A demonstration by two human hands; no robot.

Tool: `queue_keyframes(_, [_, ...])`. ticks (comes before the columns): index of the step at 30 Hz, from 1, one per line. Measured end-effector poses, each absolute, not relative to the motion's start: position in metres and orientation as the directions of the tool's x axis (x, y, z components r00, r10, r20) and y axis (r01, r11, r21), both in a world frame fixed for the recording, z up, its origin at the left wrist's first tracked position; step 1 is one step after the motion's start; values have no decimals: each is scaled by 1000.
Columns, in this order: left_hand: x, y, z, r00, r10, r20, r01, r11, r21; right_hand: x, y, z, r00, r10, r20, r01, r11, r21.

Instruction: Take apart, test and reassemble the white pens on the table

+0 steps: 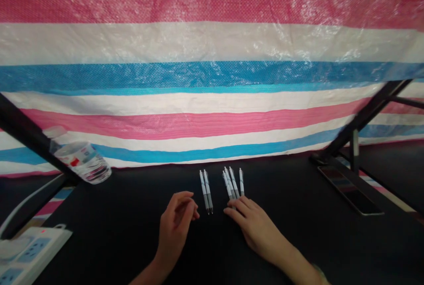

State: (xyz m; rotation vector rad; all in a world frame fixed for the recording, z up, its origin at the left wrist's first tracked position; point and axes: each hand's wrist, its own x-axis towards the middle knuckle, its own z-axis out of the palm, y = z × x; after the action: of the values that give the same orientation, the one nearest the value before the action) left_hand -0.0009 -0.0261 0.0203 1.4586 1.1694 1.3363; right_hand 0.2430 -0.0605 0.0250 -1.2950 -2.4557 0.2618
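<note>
Two slim white pens with grey grips [206, 190] lie side by side on the black table, tips toward me. My left hand [177, 221] is just left of them, its fingers loosely bent and apart, holding nothing visible. To the right, a fanned group of similar white pens [231, 181] lies with its lower ends at the fingers of my right hand [250, 221]. Another white pen [241, 180] stands a little apart on that group's right side, its lower end also covered. My right fingers close over these lower ends; the tips are hidden.
A smartphone [349, 190] lies at the right beside a black metal support [354, 130]. A clear plastic cup [88, 163] is at the far left, by another black bar [29, 137]. A white power strip [36, 249] occupies the near left. Striped plastic sheeting [212, 126] hangs behind the table.
</note>
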Motion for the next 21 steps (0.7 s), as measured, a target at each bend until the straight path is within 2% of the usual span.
queue_keyframes(2, [-5, -28, 17, -22, 963, 268, 105, -264, 959, 245, -58, 21, -555, 807, 201, 790, 587, -176])
queue_keyframes(4, [-8, -30, 15, -49, 957, 287, 111, -280, 954, 244, -57, 16, -587, 781, 214, 785, 614, -85])
queue_keyframes(9, [-8, -35, 13, -43, 950, 309, 101, -304, 947, 238, -51, 7, -624, 724, 293, 760, 649, 15])
queue_keyframes(16, [-5, -41, 16, -27, 955, 295, 84, -292, 953, 237, -52, 11, -655, 672, 347, 707, 707, -33])
queue_keyframes(21, [-3, -45, 21, -27, 966, 256, 46, -255, 966, 239, -59, 13, -548, 650, 526, 609, 742, -282])
